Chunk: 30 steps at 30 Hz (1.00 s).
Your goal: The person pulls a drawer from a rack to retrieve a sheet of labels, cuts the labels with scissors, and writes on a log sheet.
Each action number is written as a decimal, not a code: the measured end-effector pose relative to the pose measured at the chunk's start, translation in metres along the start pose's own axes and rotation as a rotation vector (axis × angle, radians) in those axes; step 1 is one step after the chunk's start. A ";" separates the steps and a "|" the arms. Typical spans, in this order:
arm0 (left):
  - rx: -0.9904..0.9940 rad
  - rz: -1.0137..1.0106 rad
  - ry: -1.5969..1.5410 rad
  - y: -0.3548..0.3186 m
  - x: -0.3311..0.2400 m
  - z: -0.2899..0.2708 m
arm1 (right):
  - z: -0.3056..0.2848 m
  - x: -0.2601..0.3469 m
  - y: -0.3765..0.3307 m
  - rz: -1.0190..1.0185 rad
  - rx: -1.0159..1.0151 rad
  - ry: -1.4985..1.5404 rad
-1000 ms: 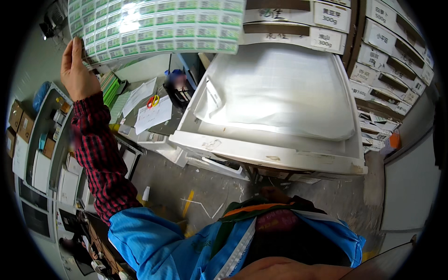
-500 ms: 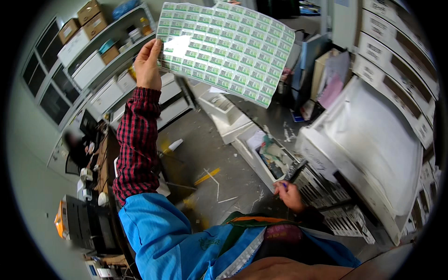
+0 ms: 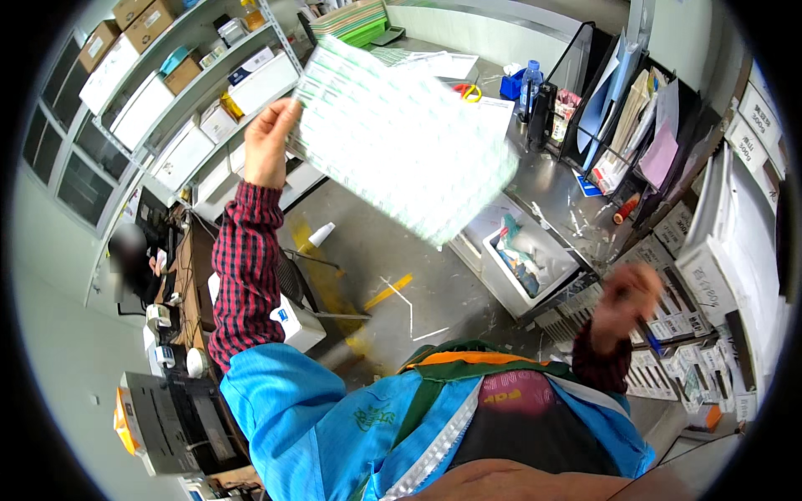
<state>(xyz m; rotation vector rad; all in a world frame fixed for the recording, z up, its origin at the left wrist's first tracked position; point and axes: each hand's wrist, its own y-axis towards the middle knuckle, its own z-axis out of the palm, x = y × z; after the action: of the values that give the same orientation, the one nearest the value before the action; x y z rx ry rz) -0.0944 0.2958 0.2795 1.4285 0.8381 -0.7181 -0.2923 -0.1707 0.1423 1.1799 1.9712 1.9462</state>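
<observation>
My left hand (image 3: 271,138) pinches the left edge of a large sheet of green-and-white labels (image 3: 393,134), held up in front of me. The sheet is tilted, its lower right corner hanging over the desk drawer; glare and blur wash out most of its print. Lower on the right, my right hand (image 3: 628,296) is smeared by motion, near the stacked white boxes. A thin blue thing (image 3: 652,341) shows just below that hand; whether the fingers hold it is unclear.
Ahead stands a metal desk (image 3: 555,192) with an open drawer (image 3: 535,267), red-and-yellow scissors (image 3: 468,92), a water bottle (image 3: 530,83) and a black file rack (image 3: 614,154). Shelves (image 3: 200,83) line the left. Another person (image 3: 138,259) sits at the far-left desk.
My view has shifted, bringing more of the desk into sight. The label sheet has dropped lower and tilted. My right hand has moved right, away from beside the drawer.
</observation>
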 end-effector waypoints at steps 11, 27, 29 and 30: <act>0.321 -0.218 0.027 0.003 0.104 0.008 | 0.193 -0.030 0.039 0.862 0.805 0.383; -0.033 -0.789 -0.548 0.009 0.279 0.080 | 0.400 -0.200 0.083 0.985 0.301 0.635; -0.027 -0.844 -0.548 0.025 0.298 0.089 | 0.401 -0.212 0.085 0.933 0.283 0.497; -0.052 -0.859 -0.575 0.035 0.305 0.095 | 0.401 -0.218 0.085 0.993 0.284 0.385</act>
<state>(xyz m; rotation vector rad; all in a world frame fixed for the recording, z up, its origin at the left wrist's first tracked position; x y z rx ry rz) 0.1059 0.2221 0.0385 0.6906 0.9783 -1.6438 0.1302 0.0047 0.0631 2.3529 2.0821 2.4926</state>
